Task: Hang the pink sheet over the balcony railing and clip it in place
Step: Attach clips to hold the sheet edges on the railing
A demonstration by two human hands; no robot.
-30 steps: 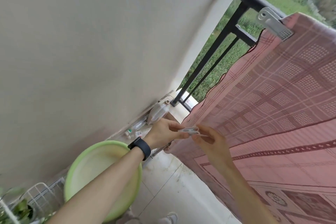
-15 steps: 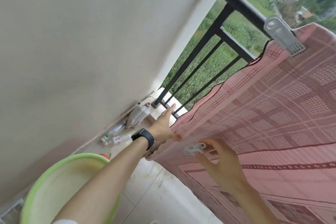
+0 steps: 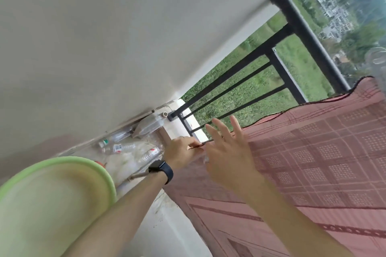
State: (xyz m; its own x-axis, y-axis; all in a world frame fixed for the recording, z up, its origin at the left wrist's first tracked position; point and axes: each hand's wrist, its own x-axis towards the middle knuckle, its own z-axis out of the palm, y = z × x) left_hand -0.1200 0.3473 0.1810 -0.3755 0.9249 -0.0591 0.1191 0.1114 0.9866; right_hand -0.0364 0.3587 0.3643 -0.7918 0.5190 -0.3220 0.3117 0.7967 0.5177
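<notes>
Green basin (image 3: 100, 165): nearest item, well short of the railing (image 3: 307, 37), lower left. Left hand (image 3: 180, 153), watch (image 3: 164, 170) on the wrist: fingers curled, pinching the side edge of the pink sheet (image 3: 313, 152) near the foot of the railing. Right hand (image 3: 227, 156): just beside the left, over the sheet, fingers (image 3: 235, 126) spread straight. A small pale item shows at its thumb edge; whether it is held cannot be told. Sheet hangs draped over the railing's top bar. Empty plastic bottles (image 3: 125, 147) lie on the floor at the railing's base, against the wall (image 3: 104, 37).
</notes>
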